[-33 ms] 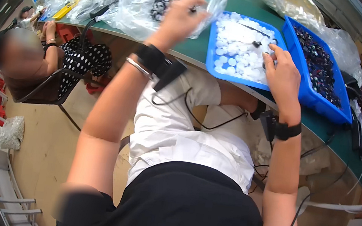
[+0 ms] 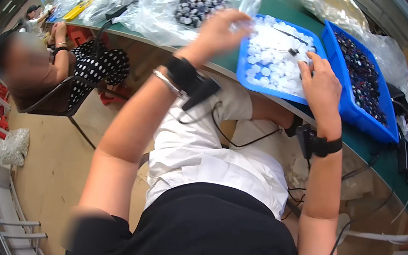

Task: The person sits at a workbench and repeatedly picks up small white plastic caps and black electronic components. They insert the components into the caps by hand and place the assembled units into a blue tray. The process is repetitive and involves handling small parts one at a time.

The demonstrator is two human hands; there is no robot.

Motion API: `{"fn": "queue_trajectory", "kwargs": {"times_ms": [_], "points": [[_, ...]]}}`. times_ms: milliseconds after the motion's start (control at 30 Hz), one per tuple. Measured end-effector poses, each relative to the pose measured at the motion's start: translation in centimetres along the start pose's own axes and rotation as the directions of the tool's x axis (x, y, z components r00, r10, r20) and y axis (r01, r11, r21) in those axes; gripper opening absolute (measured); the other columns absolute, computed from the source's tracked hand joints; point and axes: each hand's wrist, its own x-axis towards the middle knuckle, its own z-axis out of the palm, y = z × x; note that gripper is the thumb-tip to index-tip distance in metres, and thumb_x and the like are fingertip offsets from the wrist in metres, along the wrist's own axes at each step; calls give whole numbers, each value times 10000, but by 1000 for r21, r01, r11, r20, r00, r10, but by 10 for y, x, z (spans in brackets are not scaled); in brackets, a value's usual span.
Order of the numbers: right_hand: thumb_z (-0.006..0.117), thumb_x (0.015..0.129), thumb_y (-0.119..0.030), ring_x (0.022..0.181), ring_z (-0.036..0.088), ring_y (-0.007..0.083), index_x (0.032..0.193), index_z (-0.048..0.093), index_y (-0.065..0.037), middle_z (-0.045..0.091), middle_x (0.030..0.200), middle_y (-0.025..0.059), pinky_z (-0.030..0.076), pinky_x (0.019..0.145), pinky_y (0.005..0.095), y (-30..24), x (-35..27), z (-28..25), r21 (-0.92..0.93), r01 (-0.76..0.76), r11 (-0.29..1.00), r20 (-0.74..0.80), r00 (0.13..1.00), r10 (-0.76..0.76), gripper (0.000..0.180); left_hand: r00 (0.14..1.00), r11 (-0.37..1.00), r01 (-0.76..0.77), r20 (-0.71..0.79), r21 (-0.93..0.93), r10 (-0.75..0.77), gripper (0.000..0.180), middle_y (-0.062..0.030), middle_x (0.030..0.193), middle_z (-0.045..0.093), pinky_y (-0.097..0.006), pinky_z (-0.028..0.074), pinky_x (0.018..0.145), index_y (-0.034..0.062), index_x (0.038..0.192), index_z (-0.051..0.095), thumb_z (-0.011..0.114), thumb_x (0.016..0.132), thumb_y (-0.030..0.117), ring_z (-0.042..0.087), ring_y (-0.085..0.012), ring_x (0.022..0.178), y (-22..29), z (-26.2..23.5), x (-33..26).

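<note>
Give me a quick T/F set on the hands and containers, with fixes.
1. The right hand is at the blue tray of white pieces. True.
2. The left hand is on the person's lap. False: it is near that tray's left edge.
3. Dark pieces lie amid clear plastic. True.
4. The bin right of the tray is red. False: it is blue.
5. Both wrists wear black bands. True.

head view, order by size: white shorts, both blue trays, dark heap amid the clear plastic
1. White shorts
2. Left blue tray, right blue tray: too alike to rank
3. Dark heap
</note>
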Motion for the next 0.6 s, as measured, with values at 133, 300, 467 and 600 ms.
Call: {"fn": "queue_trajectory", "kwargs": {"times_ms": [133, 300, 467, 600], "points": [[635, 851, -290, 869, 642, 339, 1008, 626, -65, 664, 946, 146, 493, 731, 426, 1, 7, 8, -49, -46, 998, 107, 993, 51, 275, 952, 996, -72, 293, -59, 86, 283, -151, 1004, 673, -360, 493, 852, 39, 1053, 670, 671, 836, 221, 632, -302, 954, 41, 51, -29], [639, 869, -193, 771, 649, 265, 1030, 627, -38, 676, 905, 136, 489, 658, 365, 6, 2, 12, 285, -50, 957, -73, 995, 74, 223, 916, 997, -69, 394, -25, 73, 224, -154, 934, 671, -400, 486, 813, 53, 942, 698, 705, 776, 203, 619, -319, 930, 43, 72, -13], [566, 944, -91, 699, 546, 60, 1074, 654, -35, 655, 924, 49, 451, 606, 216, 3, -3, 7, 824, -89, 560, -29, 980, 198, 167, 894, 997, -41, 444, -66, 66, 160, -108, 910, 638, -383, 473, 823, 89, 877, 706, 712, 765, 204, 592, -301, 938, 40, 70, -14], [571, 956, -126, 747, 578, 75, 1106, 586, 2, 624, 934, 62, 487, 644, 195, 2, -9, 0, 981, -160, 109, 133, 965, 227, 198, 926, 985, -168, 336, -42, 172, 128, -95, 915, 613, -379, 449, 857, 102, 854, 698, 710, 763, 191, 553, -283, 977, 40, 70, -20]]}}
